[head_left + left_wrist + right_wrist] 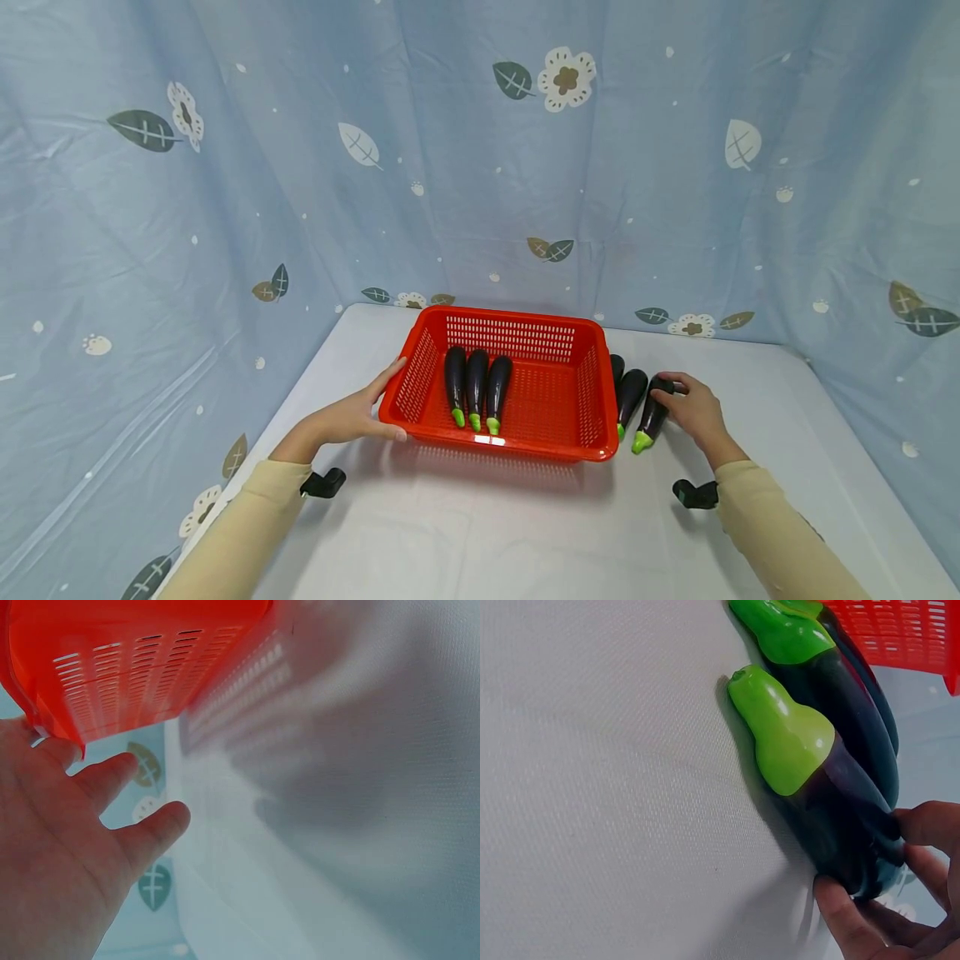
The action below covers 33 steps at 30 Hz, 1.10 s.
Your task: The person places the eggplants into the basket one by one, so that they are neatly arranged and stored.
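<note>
My left hand [352, 414] is at the left end of a red plastic basket [495, 452], fingers spread against its side and thumb near the front corner. In the left wrist view, the left hand's fingers [154, 832] look fairly straight, the upper ones touching the basket rim. Three dark eggplants [477, 379] with green stem ends lie side by side inside the basket. To the right, my right hand [695, 410] grips the far end of another eggplant [832, 802] between thumb and fingers. That eggplant rests on the table, its green end toward me.
Two more eggplants [632, 396] lie between the held one and the basket, one partly hidden behind the basket's right wall. A white cloth covers the table [525, 533]. A blue patterned curtain [465, 208] hangs along the back and sides.
</note>
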Available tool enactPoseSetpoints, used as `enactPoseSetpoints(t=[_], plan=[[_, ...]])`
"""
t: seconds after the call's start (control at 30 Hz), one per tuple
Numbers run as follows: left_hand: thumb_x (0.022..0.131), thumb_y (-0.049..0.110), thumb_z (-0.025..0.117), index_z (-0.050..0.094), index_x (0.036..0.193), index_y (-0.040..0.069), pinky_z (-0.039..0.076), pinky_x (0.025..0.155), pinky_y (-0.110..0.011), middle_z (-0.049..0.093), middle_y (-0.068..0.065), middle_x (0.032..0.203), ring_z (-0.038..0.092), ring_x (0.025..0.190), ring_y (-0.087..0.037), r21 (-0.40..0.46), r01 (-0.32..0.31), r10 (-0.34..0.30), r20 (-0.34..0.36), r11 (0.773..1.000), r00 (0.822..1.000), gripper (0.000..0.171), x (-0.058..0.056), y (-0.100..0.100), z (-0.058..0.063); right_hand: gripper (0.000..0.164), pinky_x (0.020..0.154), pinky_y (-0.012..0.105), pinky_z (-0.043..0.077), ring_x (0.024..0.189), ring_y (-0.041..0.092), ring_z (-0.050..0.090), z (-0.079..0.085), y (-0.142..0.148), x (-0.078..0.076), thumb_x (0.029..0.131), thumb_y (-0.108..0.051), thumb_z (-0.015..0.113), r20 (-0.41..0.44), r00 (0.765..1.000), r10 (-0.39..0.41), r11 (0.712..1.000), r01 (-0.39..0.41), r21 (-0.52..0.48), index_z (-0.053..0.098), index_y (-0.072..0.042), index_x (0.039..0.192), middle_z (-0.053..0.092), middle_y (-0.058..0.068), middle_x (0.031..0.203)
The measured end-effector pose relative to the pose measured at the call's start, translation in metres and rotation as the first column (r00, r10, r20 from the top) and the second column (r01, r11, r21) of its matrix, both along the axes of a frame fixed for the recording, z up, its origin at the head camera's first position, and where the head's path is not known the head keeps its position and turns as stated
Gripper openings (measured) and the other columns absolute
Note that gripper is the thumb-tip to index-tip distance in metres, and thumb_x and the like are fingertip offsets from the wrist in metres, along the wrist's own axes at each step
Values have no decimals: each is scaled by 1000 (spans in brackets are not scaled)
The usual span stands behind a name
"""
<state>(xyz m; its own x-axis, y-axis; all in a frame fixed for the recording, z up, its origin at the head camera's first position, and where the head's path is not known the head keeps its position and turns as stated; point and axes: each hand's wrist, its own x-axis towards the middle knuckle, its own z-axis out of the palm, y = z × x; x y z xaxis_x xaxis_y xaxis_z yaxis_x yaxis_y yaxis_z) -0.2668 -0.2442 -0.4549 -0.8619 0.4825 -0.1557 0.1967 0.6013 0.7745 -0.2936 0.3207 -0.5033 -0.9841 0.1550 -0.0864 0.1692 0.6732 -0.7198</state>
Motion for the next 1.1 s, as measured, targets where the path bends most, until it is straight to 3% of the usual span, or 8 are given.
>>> enactPoseSetpoints(t=[0.33,0.63,1.1], plan=[[80,41,86,0,165,29,22,115,-70,0,-6,171,13,153,-41,-1,25,-25,-30,1000,999,122,-2,0,2,54,91,48,57,120,46,59,1,0,-1,100,-22,62,28,999,-45,996,47,-78,48,0,147,41,37,148],[80,41,85,-1,165,29,24,114,-70,0,-7,171,13,153,-42,-10,19,-19,-27,1000,999,122,0,1,3,56,97,52,53,125,48,54,8,1,1,101,-24,60,35,999,-37,996,40,-85,44,0,150,38,37,150],[81,40,85,-1,165,31,25,114,-70,1,-6,171,14,153,-41,0,10,-10,-15,1000,1000,120,0,0,0,56,99,53,52,121,46,59,24,-7,-3,102,-27,60,-10,1000,-14,994,13,-108,45,-4,151,37,35,153]])
